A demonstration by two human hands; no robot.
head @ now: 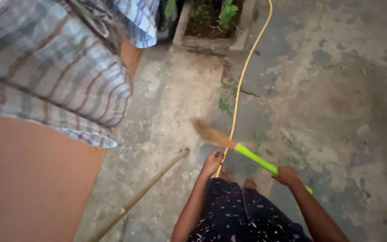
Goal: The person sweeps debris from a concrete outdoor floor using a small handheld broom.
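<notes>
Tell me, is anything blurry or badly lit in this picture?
Head view: the straw-coloured broom head is smeared by motion blur; the checked cloth close to the lens is soft; the light is dim and flat, without glare, on the stained concrete floor; the right hand looks fairly sharp.

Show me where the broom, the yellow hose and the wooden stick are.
broom (254, 157), head view, on its green handle.
yellow hose (242, 76), head view, mid-length on the ground.
wooden stick (153, 181), head view, middle of the shaft.

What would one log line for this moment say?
right hand: shut on broom handle | left hand: on yellow hose | bristles: on concrete floor
</notes>
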